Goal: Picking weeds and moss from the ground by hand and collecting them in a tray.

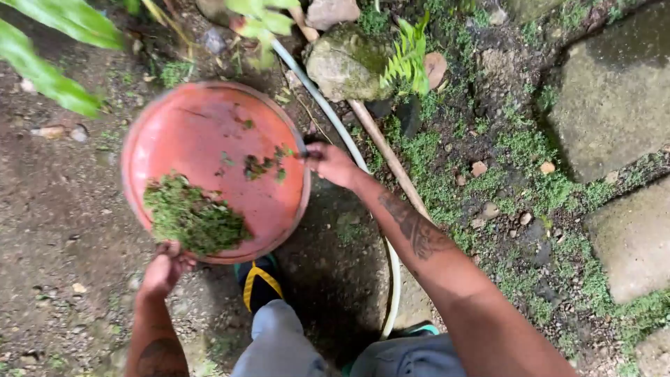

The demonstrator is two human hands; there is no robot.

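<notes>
The person's left hand (165,269) is closing its grip on the near rim of a round terracotta-coloured basin (202,132), fingers curled under the edge and thumb on top, so the basin is being held up off the ground rather than resting on it. The right hand (329,163) is pinching the basin's far-right rim, fingertips nearly shut on the edge; whether it is also nipping a bit of greenery there I cannot tell. Inside the basin a heap of pulled moss and weeds (194,218) is lying against the near-left wall, right above the left hand, and a smaller scatter of green scraps (262,166) is sitting toward the middle, nearer the right hand. To my eye the load is sitting off-centre, so keeping the basin level calls for the left grip to be carrying most of the weight and the right one steadying only; tipping toward the heap would likely spill it. Below the basin a foot in a black and yellow sandal (258,283) is planted on bare soil. To the basin's right a pale hose (335,122) and a wooden handle (391,157) are running past, under the right forearm, so the feet should be minding them. Beyond those, mossy ground (530,181), flat paving stones (614,91) and a mossy rock (345,63) are lying farther from the basin.
</notes>
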